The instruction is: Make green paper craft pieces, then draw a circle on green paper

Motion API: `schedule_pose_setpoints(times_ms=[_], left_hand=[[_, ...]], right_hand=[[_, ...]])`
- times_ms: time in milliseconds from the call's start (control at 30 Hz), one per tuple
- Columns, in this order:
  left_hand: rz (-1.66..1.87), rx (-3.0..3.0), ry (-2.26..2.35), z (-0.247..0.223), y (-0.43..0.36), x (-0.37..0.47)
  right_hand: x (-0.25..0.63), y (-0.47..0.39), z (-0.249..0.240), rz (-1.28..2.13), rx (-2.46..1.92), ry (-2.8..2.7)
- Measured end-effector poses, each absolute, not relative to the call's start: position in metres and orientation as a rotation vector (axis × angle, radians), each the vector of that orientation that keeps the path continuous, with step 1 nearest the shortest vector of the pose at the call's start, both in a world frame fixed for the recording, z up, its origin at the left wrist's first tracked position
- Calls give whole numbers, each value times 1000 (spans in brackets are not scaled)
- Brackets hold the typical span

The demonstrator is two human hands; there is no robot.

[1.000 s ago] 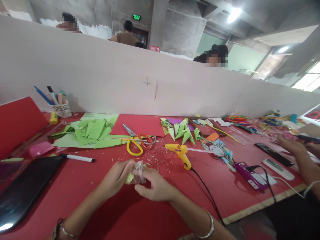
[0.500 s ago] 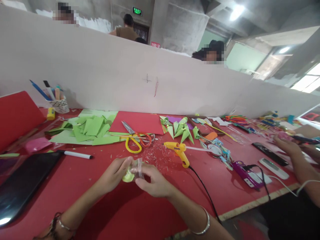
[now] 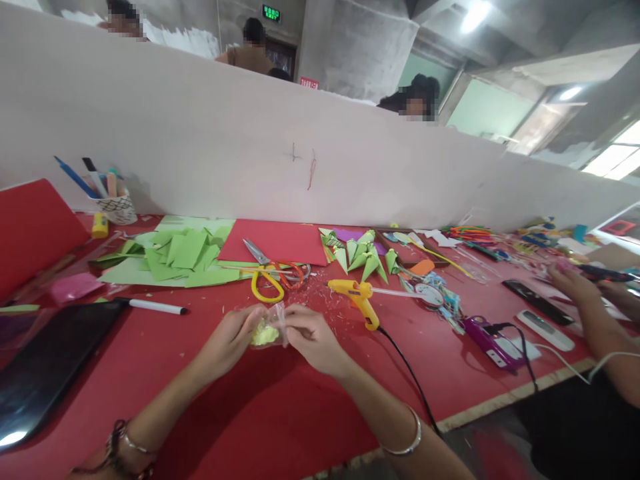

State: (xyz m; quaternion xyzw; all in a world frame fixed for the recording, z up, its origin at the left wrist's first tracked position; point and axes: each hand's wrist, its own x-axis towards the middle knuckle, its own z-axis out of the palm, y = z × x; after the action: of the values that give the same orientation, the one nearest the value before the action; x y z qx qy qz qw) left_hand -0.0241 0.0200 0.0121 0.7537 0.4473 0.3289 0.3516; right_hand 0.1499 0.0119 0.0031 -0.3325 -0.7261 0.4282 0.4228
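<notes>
A small clear plastic bag [image 3: 265,334] with pale yellow pieces in it is held over the red table. My left hand [image 3: 229,343] is closed on the bag's left side, thumb uppermost. At the other end, my right hand [image 3: 316,341] pinches the bag by its edge; the fingertips partly hide that edge. Just beyond my hands lie scissors with a yellow handle [image 3: 267,285] and another orange-handled pair [image 3: 294,276]. A yellow glue gun [image 3: 359,299] with a clear glue stick rests to the right of them.
Green paper pieces [image 3: 183,257] are heaped at the back left, near a pen cup [image 3: 118,207]. Folded green paper cones [image 3: 367,260] stand in the middle. A black cord [image 3: 407,370] trails to the table's front edge. At right is a co-worker's hand [image 3: 575,287] near a purple power strip [image 3: 493,343].
My right fingers have shifted from the bag's mouth to a pinch on its edge. The bag is spread flatter, and its yellow contents show more. Both hands rose slightly in view.
</notes>
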Motion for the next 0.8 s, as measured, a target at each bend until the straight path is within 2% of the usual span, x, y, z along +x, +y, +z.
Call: schedule_pose_setpoints(times_ms=[433,633,800], left_hand=[[820,1979,1145,5,19,-24],[884,1993,1261,5,21,-25],[892,2010,1275,5,21,-25]], right_hand=[[152,14,4,1010,-848,-1775],[157,13,12,720,-875,-1868],[155,13,10,707,-884,-1863]])
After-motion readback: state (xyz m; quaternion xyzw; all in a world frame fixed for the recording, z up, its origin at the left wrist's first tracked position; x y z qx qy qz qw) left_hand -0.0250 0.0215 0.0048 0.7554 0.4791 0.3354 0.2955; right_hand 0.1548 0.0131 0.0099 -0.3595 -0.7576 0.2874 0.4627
